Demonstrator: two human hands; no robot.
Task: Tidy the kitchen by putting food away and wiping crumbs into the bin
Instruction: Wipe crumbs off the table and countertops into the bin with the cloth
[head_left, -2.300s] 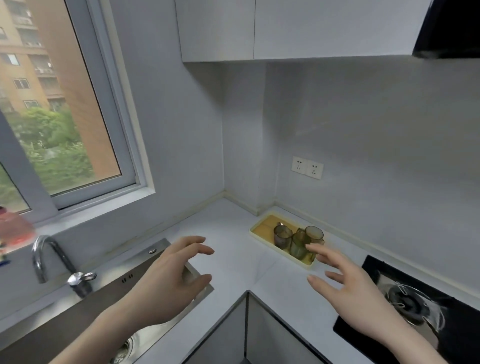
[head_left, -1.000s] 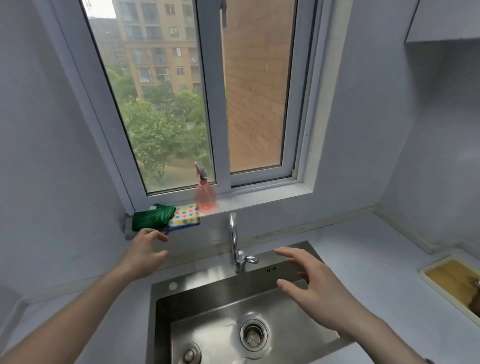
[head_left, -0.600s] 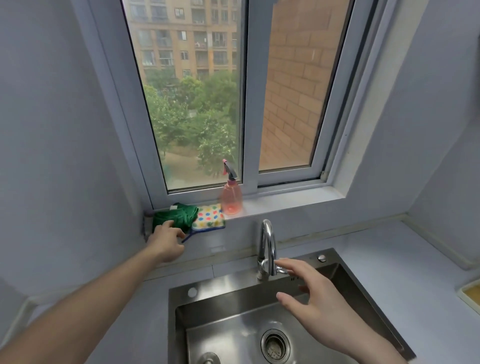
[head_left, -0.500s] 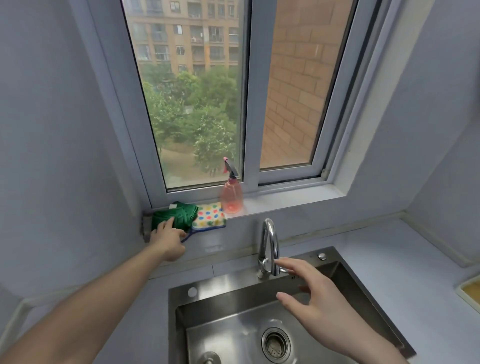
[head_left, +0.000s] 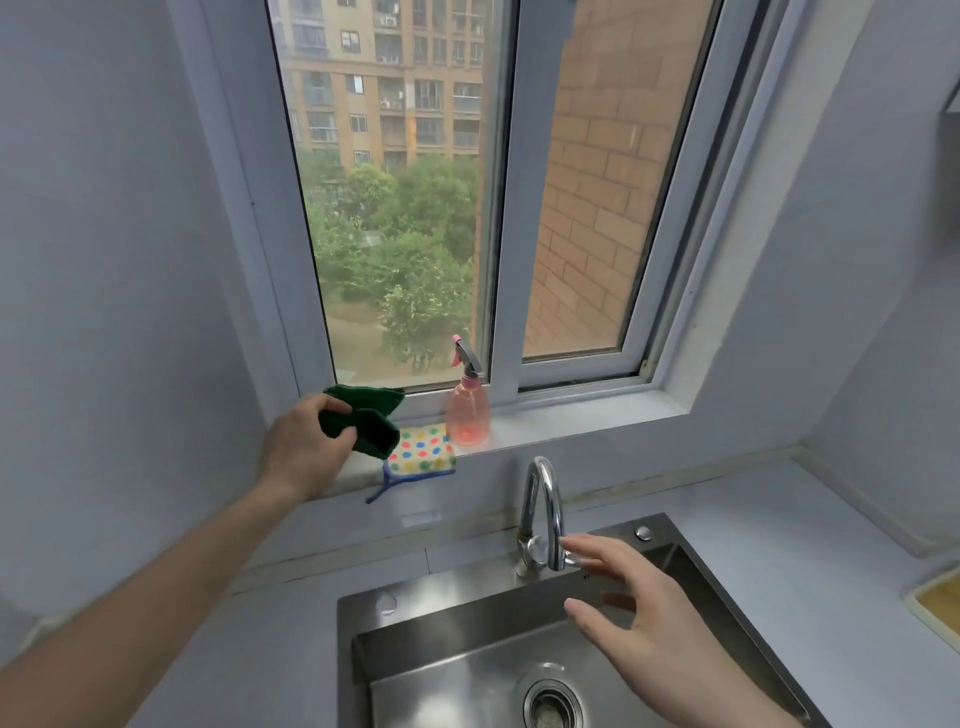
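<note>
Your left hand (head_left: 306, 449) grips the green cloth (head_left: 366, 418) at centre left; hold it firmly. Your right hand (head_left: 631, 618) hovers spread near the tap (head_left: 540, 512).

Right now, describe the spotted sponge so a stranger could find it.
Look at the window sill above the sink. The sponge lies flat left of the pink spray bottle, by the green cloth the left hand grips. Only it has coloured dots.

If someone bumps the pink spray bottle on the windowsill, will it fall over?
Probably, yes. The pink plastic spray bottle is tall with a narrow trigger top, so it looks tippy. It looks see-through and plastic, so likely light and not fragile. It stands near the edge of the white windowsill, so it might drop toward the steel sink.
</note>
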